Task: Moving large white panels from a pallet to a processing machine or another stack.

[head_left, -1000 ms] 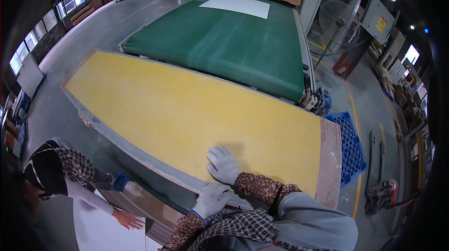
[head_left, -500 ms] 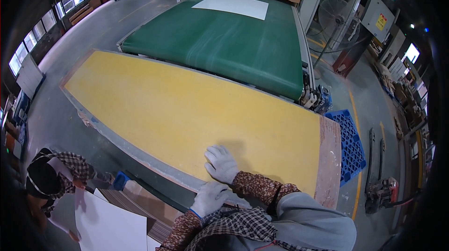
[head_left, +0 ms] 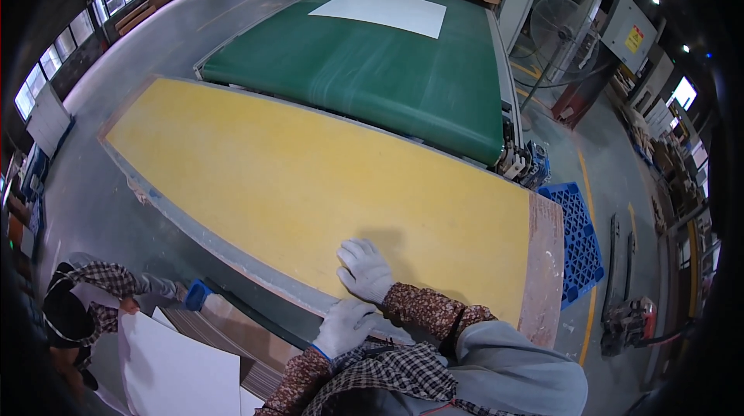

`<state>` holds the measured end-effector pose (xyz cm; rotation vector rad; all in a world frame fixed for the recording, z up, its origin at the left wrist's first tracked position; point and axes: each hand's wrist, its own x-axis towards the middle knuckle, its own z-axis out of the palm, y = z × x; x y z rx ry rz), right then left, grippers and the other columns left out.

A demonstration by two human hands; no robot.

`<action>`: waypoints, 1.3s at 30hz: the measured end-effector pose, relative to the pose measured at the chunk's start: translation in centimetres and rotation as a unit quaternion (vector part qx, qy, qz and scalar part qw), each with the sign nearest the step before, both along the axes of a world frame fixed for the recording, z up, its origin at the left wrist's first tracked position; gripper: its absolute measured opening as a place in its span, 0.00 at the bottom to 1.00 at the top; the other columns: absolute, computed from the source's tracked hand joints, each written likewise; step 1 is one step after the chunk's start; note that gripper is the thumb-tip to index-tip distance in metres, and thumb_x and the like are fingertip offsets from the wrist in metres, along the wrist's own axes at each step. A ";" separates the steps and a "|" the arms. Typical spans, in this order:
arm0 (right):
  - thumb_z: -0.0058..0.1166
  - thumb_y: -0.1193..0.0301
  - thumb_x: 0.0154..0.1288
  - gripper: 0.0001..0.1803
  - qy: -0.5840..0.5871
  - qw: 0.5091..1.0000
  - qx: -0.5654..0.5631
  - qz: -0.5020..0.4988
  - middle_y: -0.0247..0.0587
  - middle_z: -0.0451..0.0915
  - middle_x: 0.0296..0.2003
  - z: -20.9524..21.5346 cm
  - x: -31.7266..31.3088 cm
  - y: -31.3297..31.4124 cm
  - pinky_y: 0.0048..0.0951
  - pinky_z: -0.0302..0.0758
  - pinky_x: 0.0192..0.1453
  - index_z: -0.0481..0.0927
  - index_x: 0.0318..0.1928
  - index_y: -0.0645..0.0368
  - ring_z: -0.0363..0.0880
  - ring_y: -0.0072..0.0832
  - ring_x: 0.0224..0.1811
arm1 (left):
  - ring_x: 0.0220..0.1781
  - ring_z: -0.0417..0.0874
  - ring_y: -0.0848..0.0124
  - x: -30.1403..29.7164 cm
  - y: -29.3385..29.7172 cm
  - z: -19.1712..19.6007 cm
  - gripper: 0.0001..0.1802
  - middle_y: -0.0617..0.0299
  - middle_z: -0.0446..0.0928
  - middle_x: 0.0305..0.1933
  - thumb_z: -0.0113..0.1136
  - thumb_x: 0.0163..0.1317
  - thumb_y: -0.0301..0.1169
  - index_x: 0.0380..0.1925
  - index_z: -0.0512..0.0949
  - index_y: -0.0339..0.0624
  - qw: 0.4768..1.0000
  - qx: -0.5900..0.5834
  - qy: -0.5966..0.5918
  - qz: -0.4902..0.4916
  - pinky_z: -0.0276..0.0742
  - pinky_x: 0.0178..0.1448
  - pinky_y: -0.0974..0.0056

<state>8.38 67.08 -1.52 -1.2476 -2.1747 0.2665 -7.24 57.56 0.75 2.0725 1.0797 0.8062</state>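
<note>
Head view: our gloved right hand lies flat, fingers spread, on the wide yellow bench; our left hand rests at its near edge, seemingly gripping nothing.

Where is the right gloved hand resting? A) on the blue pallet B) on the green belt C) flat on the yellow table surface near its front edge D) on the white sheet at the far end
C: the right hand lies palm down, fingers spread, on the yellow table close to its near edge, well short of the green belt.
</note>
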 end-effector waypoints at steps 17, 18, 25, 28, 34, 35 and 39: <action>0.58 0.70 0.75 0.22 -0.066 0.995 0.022 0.066 0.66 0.76 0.66 -2.0 1.1 1.7 0.56 0.71 0.74 0.77 0.63 0.70 0.74 0.61 0.68 | 0.46 0.83 0.57 2.3 -0.2 -4.1 0.12 0.58 0.77 0.41 0.65 0.60 0.43 0.37 0.84 0.49 0.997 0.023 0.057 0.054 0.78 0.51 0.50; 0.58 0.70 0.75 0.22 -0.068 0.995 0.023 0.066 0.66 0.76 0.66 -1.8 0.9 1.7 0.56 0.71 0.74 0.77 0.63 0.70 0.74 0.61 0.68 | 0.47 0.83 0.57 2.2 -0.1 -4.3 0.12 0.58 0.78 0.42 0.65 0.60 0.43 0.38 0.84 0.49 0.997 0.020 0.058 0.051 0.78 0.51 0.50; 0.59 0.70 0.75 0.21 -0.092 0.993 0.048 0.051 0.65 0.77 0.64 -1.3 0.4 1.7 0.54 0.72 0.73 0.77 0.63 0.70 0.75 0.60 0.68 | 0.47 0.83 0.56 1.4 0.2 -3.9 0.13 0.57 0.78 0.42 0.64 0.61 0.43 0.40 0.85 0.49 0.996 0.006 0.088 0.028 0.78 0.52 0.49; 0.59 0.71 0.74 0.20 -0.084 0.993 0.064 0.054 0.66 0.78 0.63 -1.6 0.3 1.5 0.56 0.72 0.73 0.77 0.61 0.70 0.75 0.61 0.67 | 0.48 0.82 0.55 1.5 0.1 -4.0 0.14 0.56 0.78 0.43 0.63 0.62 0.43 0.40 0.84 0.48 0.997 0.007 0.064 0.030 0.78 0.52 0.49; 0.60 0.72 0.72 0.21 -0.073 0.994 0.049 0.062 0.66 0.78 0.62 -1.0 -1.0 1.6 0.57 0.73 0.71 0.77 0.61 0.69 0.76 0.62 0.65 | 0.47 0.81 0.55 0.5 -0.1 -3.6 0.12 0.55 0.76 0.41 0.62 0.63 0.42 0.38 0.83 0.47 0.997 -0.002 0.065 0.035 0.77 0.53 0.50; 0.60 0.72 0.72 0.21 -0.070 0.995 0.047 0.061 0.66 0.78 0.61 -0.7 -1.1 1.7 0.58 0.73 0.71 0.77 0.61 0.69 0.76 0.63 0.65 | 0.47 0.81 0.55 0.3 0.1 -3.5 0.12 0.55 0.76 0.41 0.62 0.63 0.42 0.38 0.83 0.47 0.997 0.003 0.065 0.032 0.77 0.53 0.50; 0.62 0.73 0.69 0.21 -0.076 0.994 0.068 0.047 0.65 0.79 0.60 -1.0 1.5 2.1 0.58 0.73 0.71 0.78 0.60 0.67 0.76 0.63 0.64 | 0.45 0.81 0.55 1.9 0.6 -3.9 0.10 0.57 0.76 0.40 0.62 0.64 0.41 0.35 0.79 0.47 0.998 0.054 0.020 0.023 0.77 0.52 0.49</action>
